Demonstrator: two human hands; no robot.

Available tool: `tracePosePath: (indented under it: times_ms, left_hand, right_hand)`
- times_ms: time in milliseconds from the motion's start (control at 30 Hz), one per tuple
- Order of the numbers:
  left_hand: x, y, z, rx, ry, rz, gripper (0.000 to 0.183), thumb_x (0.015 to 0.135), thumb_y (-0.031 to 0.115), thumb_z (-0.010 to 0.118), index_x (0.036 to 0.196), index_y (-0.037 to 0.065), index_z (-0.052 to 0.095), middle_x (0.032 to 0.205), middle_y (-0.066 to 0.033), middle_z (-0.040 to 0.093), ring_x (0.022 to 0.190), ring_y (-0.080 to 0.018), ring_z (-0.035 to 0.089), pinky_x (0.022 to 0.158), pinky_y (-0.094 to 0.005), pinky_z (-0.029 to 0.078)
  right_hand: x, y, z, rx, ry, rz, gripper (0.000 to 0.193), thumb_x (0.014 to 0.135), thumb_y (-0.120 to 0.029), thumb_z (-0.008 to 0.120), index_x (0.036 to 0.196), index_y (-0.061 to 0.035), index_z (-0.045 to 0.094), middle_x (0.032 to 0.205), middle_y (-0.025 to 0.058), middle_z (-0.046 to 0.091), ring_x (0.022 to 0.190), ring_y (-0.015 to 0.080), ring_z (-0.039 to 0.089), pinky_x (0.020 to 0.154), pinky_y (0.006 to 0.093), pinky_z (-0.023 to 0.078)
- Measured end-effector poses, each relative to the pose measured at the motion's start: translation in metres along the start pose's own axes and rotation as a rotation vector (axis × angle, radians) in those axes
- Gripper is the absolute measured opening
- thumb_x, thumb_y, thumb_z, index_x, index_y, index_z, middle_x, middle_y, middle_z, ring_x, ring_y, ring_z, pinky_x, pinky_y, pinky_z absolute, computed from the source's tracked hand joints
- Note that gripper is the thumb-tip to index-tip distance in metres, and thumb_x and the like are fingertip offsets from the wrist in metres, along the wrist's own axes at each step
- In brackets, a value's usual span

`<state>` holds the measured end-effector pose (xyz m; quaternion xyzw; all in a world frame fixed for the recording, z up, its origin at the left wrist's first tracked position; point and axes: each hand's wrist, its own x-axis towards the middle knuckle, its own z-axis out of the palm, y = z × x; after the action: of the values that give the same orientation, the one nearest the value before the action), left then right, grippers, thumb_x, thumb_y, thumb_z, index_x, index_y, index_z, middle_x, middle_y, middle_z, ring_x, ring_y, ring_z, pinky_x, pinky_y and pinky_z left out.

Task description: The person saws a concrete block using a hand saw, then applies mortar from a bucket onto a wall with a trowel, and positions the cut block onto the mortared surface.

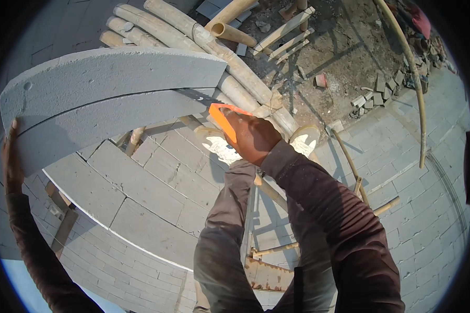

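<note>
A long pale grey aerated concrete block [120,70] lies across the bamboo poles, with a dark, narrow slit running along its length. My right hand [253,136] is closed round the orange handle of a hand saw [225,121]. The saw's dark blade reaches left into the right-hand end of the slit; how deep it goes is hidden. At the block's far left end, my left hand [13,159] grips the edge, its fingers against the end face and partly out of sight.
Bamboo poles [162,31] form a platform under the block, and my pale-soled feet [304,141] stand beside them. Below lies a block wall [141,208]. Broken blocks [376,96] are heaped on the ground at right, with a curved pole [415,83] nearby. Another person [420,21] is at top right.
</note>
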<state>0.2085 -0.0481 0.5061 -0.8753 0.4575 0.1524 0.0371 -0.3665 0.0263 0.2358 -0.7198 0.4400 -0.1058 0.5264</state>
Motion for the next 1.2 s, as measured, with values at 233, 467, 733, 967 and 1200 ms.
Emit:
tracePosePath:
  times_ms: [233, 467, 733, 967, 1200]
  left_hand:
    - [-0.003, -0.011, -0.040, -0.117, -0.094, -0.178, 0.080, 0.095, 0.071, 0.058, 0.132, 0.000, 0.061, 0.108, -0.0121, 0.066, 0.097, -0.0215, 0.068, 0.085, -0.0356, 0.057]
    - [-0.012, -0.009, -0.005, -0.235, -0.125, -0.129, 0.074, 0.097, 0.069, 0.057, 0.129, 0.002, 0.065, 0.109, -0.0107, 0.067, 0.097, -0.0195, 0.067, 0.087, -0.0335, 0.056]
    - [-0.032, 0.002, -0.031, -0.170, -0.036, -0.132, 0.077, 0.097, 0.070, 0.057, 0.130, 0.001, 0.064, 0.112, -0.0129, 0.067, 0.100, -0.0217, 0.068, 0.087, -0.0351, 0.056]
    - [-0.029, -0.021, -0.004, -0.097, -0.003, -0.083, 0.081, 0.095, 0.071, 0.058, 0.132, -0.001, 0.063, 0.115, -0.0154, 0.067, 0.102, -0.0244, 0.068, 0.088, -0.0371, 0.057]
    - [-0.047, -0.016, -0.030, -0.229, -0.130, -0.230, 0.079, 0.095, 0.070, 0.058, 0.130, -0.001, 0.063, 0.114, -0.0158, 0.067, 0.102, -0.0249, 0.068, 0.089, -0.0367, 0.057]
  right_hand:
    - [-0.140, -0.014, -0.141, -0.175, -0.148, 0.106, 0.053, 0.086, -0.006, 0.074, 0.137, -0.0047, 0.061, 0.099, 0.0150, 0.072, 0.086, 0.0349, 0.072, 0.076, 0.0427, 0.060]
    - [-0.002, 0.002, -0.018, -0.150, -0.288, 0.174, 0.045, 0.088, -0.024, 0.076, 0.127, -0.0046, 0.064, 0.103, 0.0183, 0.073, 0.092, 0.0382, 0.071, 0.081, 0.0455, 0.059]
    - [-0.151, 0.001, -0.148, -0.144, -0.192, 0.140, 0.050, 0.089, -0.007, 0.071, 0.138, -0.0018, 0.060, 0.104, 0.0222, 0.072, 0.090, 0.0425, 0.071, 0.078, 0.0448, 0.060]
    - [-0.008, 0.017, -0.021, -0.153, -0.229, 0.122, 0.044, 0.090, -0.022, 0.074, 0.130, -0.0054, 0.065, 0.109, 0.0199, 0.072, 0.090, 0.0375, 0.072, 0.084, 0.0470, 0.058]
    - [-0.140, 0.011, -0.135, -0.257, -0.247, 0.170, 0.051, 0.087, -0.015, 0.074, 0.136, -0.0061, 0.062, 0.098, 0.0118, 0.073, 0.085, 0.0345, 0.072, 0.078, 0.0438, 0.060]
